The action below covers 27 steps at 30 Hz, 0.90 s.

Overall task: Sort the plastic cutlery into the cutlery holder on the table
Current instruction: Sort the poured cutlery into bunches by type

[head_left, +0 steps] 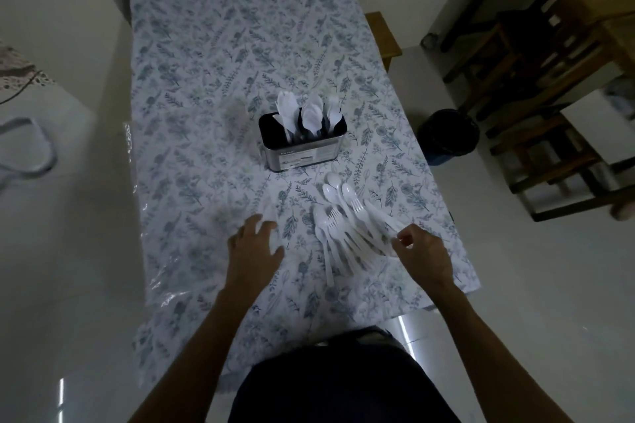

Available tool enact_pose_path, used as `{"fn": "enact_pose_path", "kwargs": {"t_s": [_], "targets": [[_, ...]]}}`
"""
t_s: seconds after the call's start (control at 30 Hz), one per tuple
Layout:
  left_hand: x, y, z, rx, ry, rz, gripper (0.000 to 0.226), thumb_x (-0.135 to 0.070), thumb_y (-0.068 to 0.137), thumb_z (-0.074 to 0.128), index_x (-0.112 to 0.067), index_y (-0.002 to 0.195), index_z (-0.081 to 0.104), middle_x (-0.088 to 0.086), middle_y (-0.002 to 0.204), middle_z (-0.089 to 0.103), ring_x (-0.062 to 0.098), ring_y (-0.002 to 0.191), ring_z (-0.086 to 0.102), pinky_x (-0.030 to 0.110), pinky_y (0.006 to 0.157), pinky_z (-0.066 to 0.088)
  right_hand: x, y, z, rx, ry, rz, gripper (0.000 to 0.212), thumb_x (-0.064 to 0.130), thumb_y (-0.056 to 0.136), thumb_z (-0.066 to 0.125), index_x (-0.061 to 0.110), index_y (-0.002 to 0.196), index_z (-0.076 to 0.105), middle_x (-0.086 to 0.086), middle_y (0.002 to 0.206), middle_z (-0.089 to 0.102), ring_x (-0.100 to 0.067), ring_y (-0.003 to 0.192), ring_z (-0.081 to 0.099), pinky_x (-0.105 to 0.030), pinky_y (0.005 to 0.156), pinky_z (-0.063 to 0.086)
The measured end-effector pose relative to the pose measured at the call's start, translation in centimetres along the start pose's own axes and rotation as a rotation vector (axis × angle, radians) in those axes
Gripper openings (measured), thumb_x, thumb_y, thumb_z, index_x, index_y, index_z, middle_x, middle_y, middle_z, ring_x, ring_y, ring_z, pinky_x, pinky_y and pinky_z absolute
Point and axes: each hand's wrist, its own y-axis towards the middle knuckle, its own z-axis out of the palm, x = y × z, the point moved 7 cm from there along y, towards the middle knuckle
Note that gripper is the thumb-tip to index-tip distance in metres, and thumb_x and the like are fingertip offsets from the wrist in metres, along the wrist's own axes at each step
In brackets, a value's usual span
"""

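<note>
Cutlery point(347, 230) lies heaped on the tabletop point(206, 79), near the holder point(302, 144). The right hand point(424, 256) pinches a piece at the heap's edge; the left hand point(256, 247) hovers, fingers spread.

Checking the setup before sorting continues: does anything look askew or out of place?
Nothing looks damaged. The loose cutlery pile lies jumbled, spoons and forks overlapping, near the right hand. The cutlery holder stands upright.
</note>
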Motion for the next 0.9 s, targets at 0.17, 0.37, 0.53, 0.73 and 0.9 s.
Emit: {"fn": "enact_pose_path", "kwargs": {"t_s": [0.17,0.37,0.53,0.73,0.9], "targets": [[-3.6,-1.9,2.1,0.005,-0.177,-0.048,0.036,-0.031,0.090,0.073,-0.021,0.123,0.063,0.000,0.133,0.055,0.021,0.122,0.057,0.046,0.106,0.035,-1.4,3.0,-0.8,0.049,0.013,-0.026,0.012,0.035,0.089,0.068,0.024,0.091,0.065,0.004,0.090,0.072,-0.019,0.082,0.067,-0.034,0.072,0.055],[-5.5,-3.5,4.5,-0.009,-0.324,-0.131,0.025,-0.032,0.093,0.072,-0.023,0.115,0.067,0.000,0.115,0.065,0.016,0.097,0.066,0.048,0.094,0.052,-0.7,6.5,-0.2,0.117,0.006,-0.147,0.008,0.028,0.090,0.066,0.021,0.090,0.064,0.001,0.090,0.071,-0.022,0.086,0.066,-0.034,0.073,0.052],[-6.4,-4.7,5.6,-0.129,-0.404,-0.207,0.016,-0.020,0.091,0.076,-0.013,0.105,0.071,0.005,0.102,0.069,0.015,0.093,0.065,0.035,0.086,0.056,-0.6,8.1,1.0,0.227,-0.177,-0.192,0.032,0.034,0.089,0.065,0.015,0.114,0.059,-0.010,0.111,0.059,-0.033,0.103,0.061,-0.041,0.082,0.053],[-7.9,-4.8,6.5,-0.113,-0.475,-0.228,0.017,-0.023,0.093,0.075,-0.016,0.107,0.069,0.002,0.107,0.068,0.012,0.097,0.066,0.028,0.087,0.055,0.2,7.1,3.7,0.383,-0.219,-0.307,0.045,0.039,0.095,0.058,0.007,0.127,0.052,-0.016,0.113,0.058,-0.034,0.104,0.061,-0.039,0.085,0.050],[-8.9,-4.1,7.8,-0.042,-0.440,-0.204,0.023,-0.023,0.092,0.075,-0.016,0.113,0.069,0.005,0.114,0.063,0.018,0.102,0.065,0.032,0.089,0.053,3.0,5.5,5.6,0.385,-0.162,-0.357,0.037,0.034,0.097,0.054,0.007,0.121,0.049,-0.015,0.109,0.055,-0.032,0.096,0.060,-0.040,0.078,0.051]]}}
